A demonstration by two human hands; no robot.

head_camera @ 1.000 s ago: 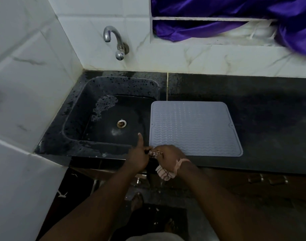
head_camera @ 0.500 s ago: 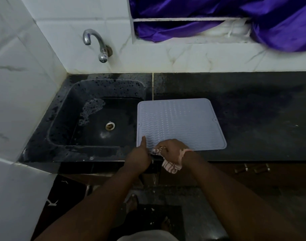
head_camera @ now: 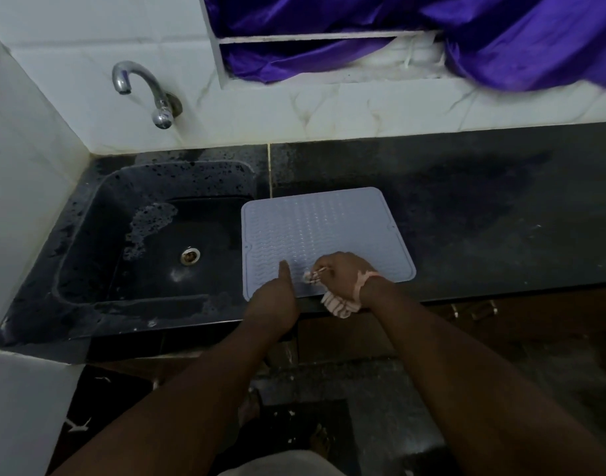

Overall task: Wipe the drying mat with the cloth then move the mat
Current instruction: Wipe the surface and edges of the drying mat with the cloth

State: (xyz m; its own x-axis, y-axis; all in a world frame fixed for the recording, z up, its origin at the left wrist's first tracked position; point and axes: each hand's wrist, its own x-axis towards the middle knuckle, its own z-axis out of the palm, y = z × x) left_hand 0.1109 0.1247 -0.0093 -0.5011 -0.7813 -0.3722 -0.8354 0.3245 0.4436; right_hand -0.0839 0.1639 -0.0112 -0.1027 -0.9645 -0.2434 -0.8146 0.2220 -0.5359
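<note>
No readable text from where I sit.
I find no letters, labels, brands or numbers on the drying mat (head_camera: 315, 231), the cloth (head_camera: 337, 304), or the tap (head_camera: 147, 92).

Drying mat (head_camera: 315, 231) on counter (head_camera: 483, 214) just right of sink (head_camera: 150, 235), tap (head_camera: 147, 91) behind.
</note>
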